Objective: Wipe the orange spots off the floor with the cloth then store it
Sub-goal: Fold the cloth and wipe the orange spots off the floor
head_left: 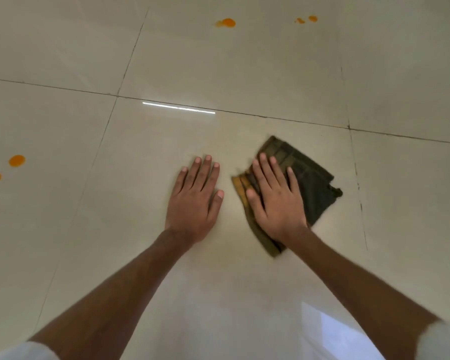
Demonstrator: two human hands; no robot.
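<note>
The right hand (pixel 276 201) presses flat on the cloth (pixel 309 183), the left hand (pixel 192 201) lies empty and open, and the nearest orange spots (pixel 17 160) lie far left.

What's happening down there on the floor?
A person is leaning over a pale, glossy tiled floor and cleaning it. The right hand presses flat on a folded dark green cloth with an orange-stained edge, while the left hand rests bare on the tile beside it. Orange spots remain: two at the far left, one larger spot ahead, and a small pair at upper right. The tile around the hands looks clean.
</note>
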